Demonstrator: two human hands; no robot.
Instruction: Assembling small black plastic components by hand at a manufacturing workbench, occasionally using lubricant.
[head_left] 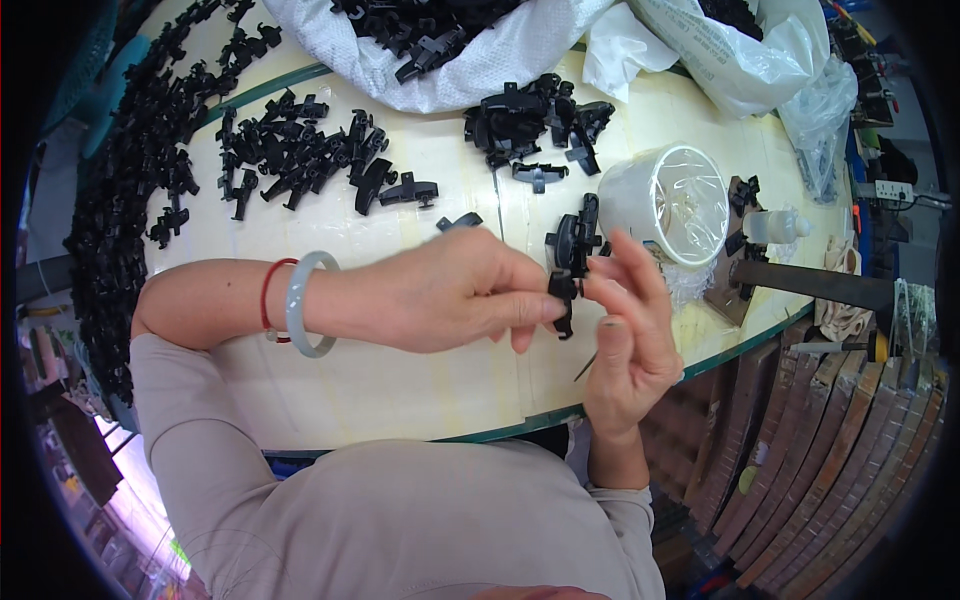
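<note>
My left hand (440,295) reaches across from the left, its thumb and fingers pinched on a small black plastic clip-like part (563,303). Opposite it, my right hand (635,345) has its fingers apart and partly stretched, with fingertips close beside that part; whether they touch it I cannot tell. By the right palm a thin dark rod (585,368) shows, and its other end is hidden behind the hand. Just beyond the held part lie more black parts (574,235). Another single black part (461,221) is partly covered by my left hand.
Loose black parts lie in heaps (300,150) across the table (400,400) and along its left side. A white woven sack (420,95) of parts stands at the back. On the right are a clear plastic tub (640,195), a small white bottle (775,227) and a metal bar (810,280).
</note>
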